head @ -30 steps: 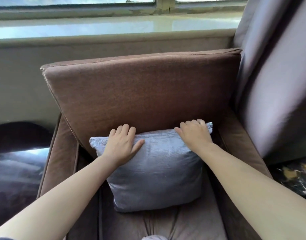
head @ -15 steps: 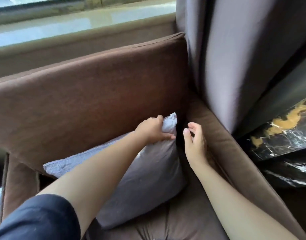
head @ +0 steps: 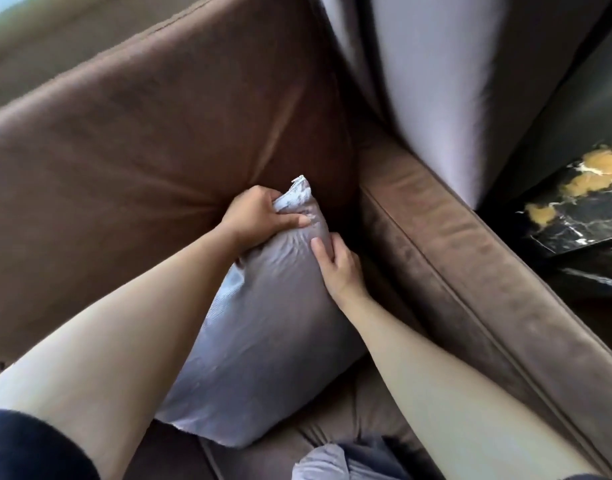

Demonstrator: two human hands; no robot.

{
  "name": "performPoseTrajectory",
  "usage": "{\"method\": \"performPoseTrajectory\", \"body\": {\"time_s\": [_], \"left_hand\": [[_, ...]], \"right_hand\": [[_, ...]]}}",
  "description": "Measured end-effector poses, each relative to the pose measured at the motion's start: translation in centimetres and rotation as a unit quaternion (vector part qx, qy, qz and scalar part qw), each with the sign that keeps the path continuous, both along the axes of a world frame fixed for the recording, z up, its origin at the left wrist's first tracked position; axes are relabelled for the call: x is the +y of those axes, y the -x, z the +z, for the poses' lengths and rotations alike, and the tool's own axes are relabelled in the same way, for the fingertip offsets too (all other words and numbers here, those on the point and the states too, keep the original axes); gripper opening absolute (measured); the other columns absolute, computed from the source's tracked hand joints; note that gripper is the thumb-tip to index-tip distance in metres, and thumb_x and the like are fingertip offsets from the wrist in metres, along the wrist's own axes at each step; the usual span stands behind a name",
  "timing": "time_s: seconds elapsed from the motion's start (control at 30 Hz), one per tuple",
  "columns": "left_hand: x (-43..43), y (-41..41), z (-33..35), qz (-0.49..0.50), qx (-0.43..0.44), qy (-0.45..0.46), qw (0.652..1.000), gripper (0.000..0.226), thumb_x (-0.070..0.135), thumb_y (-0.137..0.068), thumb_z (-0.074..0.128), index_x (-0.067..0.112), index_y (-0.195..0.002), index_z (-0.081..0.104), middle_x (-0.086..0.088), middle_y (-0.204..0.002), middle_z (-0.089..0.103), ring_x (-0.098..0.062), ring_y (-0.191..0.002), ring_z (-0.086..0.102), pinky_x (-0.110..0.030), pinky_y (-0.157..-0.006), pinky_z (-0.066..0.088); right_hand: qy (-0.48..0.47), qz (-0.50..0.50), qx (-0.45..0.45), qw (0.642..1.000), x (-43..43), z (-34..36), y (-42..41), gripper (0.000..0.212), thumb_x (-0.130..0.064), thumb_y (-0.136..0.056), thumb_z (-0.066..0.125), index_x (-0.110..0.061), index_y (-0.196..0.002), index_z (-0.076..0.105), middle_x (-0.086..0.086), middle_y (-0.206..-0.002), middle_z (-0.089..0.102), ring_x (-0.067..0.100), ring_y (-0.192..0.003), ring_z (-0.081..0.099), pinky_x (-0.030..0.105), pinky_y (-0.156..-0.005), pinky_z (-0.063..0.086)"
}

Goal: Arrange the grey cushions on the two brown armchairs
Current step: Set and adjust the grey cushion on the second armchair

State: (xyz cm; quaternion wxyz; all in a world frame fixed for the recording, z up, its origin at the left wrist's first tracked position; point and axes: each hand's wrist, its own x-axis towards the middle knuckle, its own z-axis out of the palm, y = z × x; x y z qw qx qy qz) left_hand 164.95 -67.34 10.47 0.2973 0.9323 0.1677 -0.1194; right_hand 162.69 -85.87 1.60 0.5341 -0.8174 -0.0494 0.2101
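Both hands are now closing on the same corner of the grey cushion point(head: 263, 327), where half a second ago the right hand was hanging open beside it and apart from the fabric. The left hand point(head: 259, 216) is clenching the top corner, fingers curled tight and bunching the cloth into wrinkles. The right hand point(head: 339, 268) is lying along the cushion's edge at 3 o'clock from that corner, fingers pressing flat against the side; whether the thumb is wrapped behind is hidden.

The cushion is leaning against the back pad point(head: 152, 150) of the brown armchair point(head: 470, 271), standing on the seat, its upper corner pointing toward 12 o'clock. The left forearm is covering much of the cushion's near face, and its far corner at 9 o'clock is out of sight behind that arm. A dark sleeve point(head: 27, 448) is cut off at 7 o'clock.

Between the cushion's edge and the armrest at 3 o'clock, a narrow dark gap is showing, with the right hand filling most of it. A pale curtain point(head: 436, 81) is hanging at 1 o'clock, draping down onto the armrest. A black and gold marble surface point(head: 581, 202) is sitting beyond the armrest at 3 o'clock. A blurred scrap of grey cloth point(head: 328, 462) is poking in at 6 o'clock, too cropped to identify.
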Motion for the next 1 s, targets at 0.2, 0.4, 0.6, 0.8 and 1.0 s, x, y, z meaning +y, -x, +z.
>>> {"method": "performPoseTrajectory", "body": {"time_s": [0.2, 0.4, 0.6, 0.8, 1.0], "left_hand": [[0.9, -0.9, -0.5, 0.039, 0.024, 0.035, 0.998, 0.06, 0.065, -0.06, 0.084, 0.01, -0.064, 0.059, 0.01, -0.047, 0.046, -0.002, -0.039, 0.038, -0.023, -0.044, 0.033], [1.3, -1.2, -0.5, 0.037, 0.043, 0.069, 0.996, 0.053, 0.061, -0.06, 0.086, 0.016, -0.063, 0.058, 0.012, -0.05, 0.048, -0.003, -0.043, 0.043, -0.026, -0.05, 0.038], [1.8, -1.4, -0.6, 0.051, 0.044, 0.122, 0.99, 0.045, 0.051, -0.069, 0.086, 0.018, -0.06, 0.057, 0.013, -0.05, 0.047, -0.003, -0.044, 0.042, -0.026, -0.051, 0.036], [2.1, -1.4, -0.4, 0.051, 0.05, 0.154, 0.985, 0.045, 0.049, -0.07, 0.086, 0.008, -0.073, 0.066, 0.006, -0.058, 0.052, -0.007, -0.052, 0.047, -0.027, -0.054, 0.039], [2.1, -1.4, -0.3, 0.04, 0.051, 0.155, 0.986, 0.039, 0.047, -0.072, 0.085, 0.016, -0.069, 0.063, 0.007, -0.054, 0.052, -0.006, -0.049, 0.046, -0.025, -0.051, 0.038]], "right_hand": [[0.075, 0.021, 0.059, 0.995, -2.8, -5.5, 1.8, 0.043, -0.051, -0.097, 0.049, -0.013, -0.116, 0.059, 0.016, -0.116, 0.069, 0.038, -0.112, 0.06, 0.039, -0.088, 0.048], [0.182, 0.076, 0.133, 0.971, -5.8, -9.3, 3.6, 0.06, -0.06, -0.097, 0.036, -0.016, -0.138, 0.046, 0.017, -0.14, 0.056, 0.038, -0.129, 0.05, 0.05, -0.105, 0.04], [0.193, 0.056, 0.143, 0.969, -7.8, -10.8, 4.2, 0.063, -0.058, -0.097, 0.038, -0.008, -0.133, 0.05, 0.023, -0.136, 0.057, 0.04, -0.127, 0.051, 0.041, -0.101, 0.04], [0.293, 0.016, 0.025, 0.956, -8.0, -9.1, 6.3, 0.062, -0.063, -0.09, 0.028, -0.011, -0.101, 0.06, 0.03, -0.098, 0.067, 0.049, -0.094, 0.063, 0.049, -0.077, 0.049], [0.276, 0.026, 0.046, 0.96, -8.9, -10.3, 5.8, 0.053, -0.054, -0.098, 0.033, -0.009, -0.106, 0.059, 0.03, -0.102, 0.066, 0.05, -0.097, 0.061, 0.048, -0.077, 0.046]]}}
